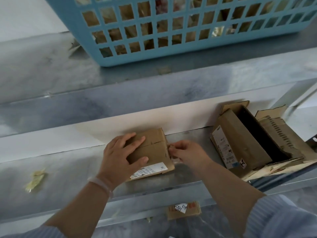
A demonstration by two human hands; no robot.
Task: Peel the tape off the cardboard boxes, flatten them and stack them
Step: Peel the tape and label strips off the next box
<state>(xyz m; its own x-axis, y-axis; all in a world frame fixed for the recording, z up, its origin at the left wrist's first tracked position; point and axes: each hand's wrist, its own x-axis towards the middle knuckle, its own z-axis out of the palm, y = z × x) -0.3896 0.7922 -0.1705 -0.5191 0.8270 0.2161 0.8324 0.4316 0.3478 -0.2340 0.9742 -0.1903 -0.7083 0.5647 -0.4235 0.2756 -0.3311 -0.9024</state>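
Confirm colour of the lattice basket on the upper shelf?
Light blue basket, shown best in the head view.

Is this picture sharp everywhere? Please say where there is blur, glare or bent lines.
Head view: soft overall; the right hand, pinching clear tape at the small brown cardboard box the left hand grips, is motion-smeared; the grey metal shelf carries pale glare; the wide lens bows its edges.
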